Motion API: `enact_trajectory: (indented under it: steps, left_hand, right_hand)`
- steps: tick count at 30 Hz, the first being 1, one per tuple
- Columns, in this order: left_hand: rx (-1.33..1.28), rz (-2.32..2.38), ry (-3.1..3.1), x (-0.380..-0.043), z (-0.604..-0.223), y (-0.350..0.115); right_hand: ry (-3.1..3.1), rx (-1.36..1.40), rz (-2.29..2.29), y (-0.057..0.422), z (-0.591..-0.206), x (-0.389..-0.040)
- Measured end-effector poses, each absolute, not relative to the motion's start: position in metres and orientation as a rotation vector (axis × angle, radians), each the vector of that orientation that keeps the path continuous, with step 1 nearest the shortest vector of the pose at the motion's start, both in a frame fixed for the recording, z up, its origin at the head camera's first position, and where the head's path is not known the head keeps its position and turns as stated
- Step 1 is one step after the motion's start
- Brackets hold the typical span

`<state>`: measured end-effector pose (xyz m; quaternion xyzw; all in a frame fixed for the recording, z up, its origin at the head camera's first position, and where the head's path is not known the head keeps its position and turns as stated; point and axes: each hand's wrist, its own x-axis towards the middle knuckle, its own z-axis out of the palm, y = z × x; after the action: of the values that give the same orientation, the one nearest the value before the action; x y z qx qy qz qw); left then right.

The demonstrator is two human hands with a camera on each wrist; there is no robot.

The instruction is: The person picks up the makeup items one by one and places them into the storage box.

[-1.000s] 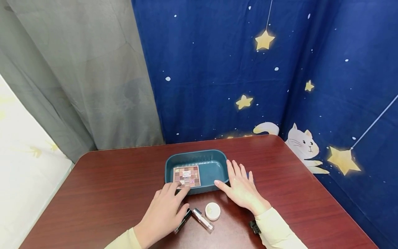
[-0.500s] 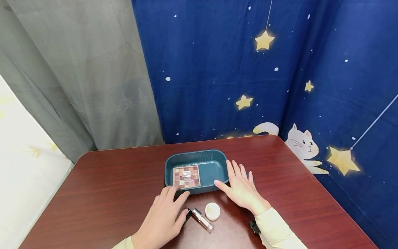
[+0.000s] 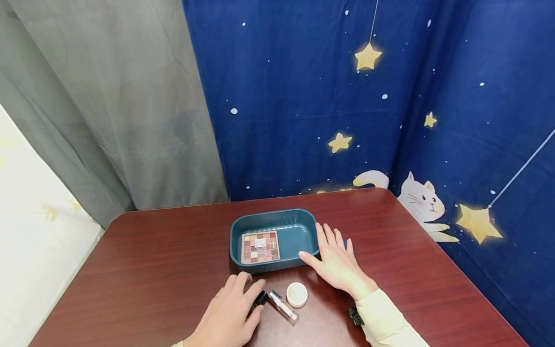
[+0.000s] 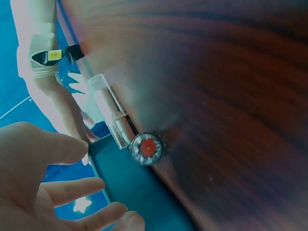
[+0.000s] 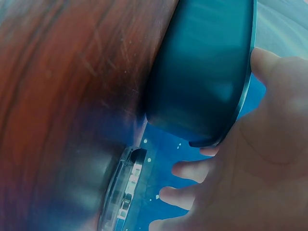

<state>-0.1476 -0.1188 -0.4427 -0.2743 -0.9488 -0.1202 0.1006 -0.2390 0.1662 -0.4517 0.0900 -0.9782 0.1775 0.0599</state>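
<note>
A teal plastic basin (image 3: 295,264) stands on the table with an eyeshadow palette (image 3: 260,246) lying in its left part. My left hand (image 3: 230,308) hovers at a black cosmetic tube (image 3: 261,298), thumb and fingers spread around it. In the left wrist view the black tube's round end (image 4: 147,148) shows a red centre, apart from the fingers. To its right lie a silver-and-clear lip gloss tube (image 3: 283,307) and a small round white jar (image 3: 297,295). My right hand (image 3: 338,265) rests on the basin's right side, thumb at the near rim, fingers straight.
A flat clear-and-dark case (image 5: 124,190) lies beyond the right hand's fingers, mostly hidden in the head view. The dark red wooden table (image 3: 173,260) ends before a grey curtain (image 3: 165,120) and a blue starry curtain (image 3: 299,96).
My left hand has drawn back from the basin's near rim toward the person, down to the black tube. The right hand and the basin have stayed where they were.
</note>
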Motion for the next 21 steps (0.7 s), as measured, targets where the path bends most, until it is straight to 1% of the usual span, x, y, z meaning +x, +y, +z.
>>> enact_trajectory:
  steps: [7,21]
  left_hand:
    - [-0.813,-0.401,-2.954,-0.146,-0.447,-0.118]
    - [-0.845,-0.416,-2.98,-0.146,-0.454,-0.12]
  right_hand:
    - [-2.967,0.274,0.546,0.167,-0.453,-0.239]
    - [-2.966,0.272,0.544,0.167,-0.454,-0.24]
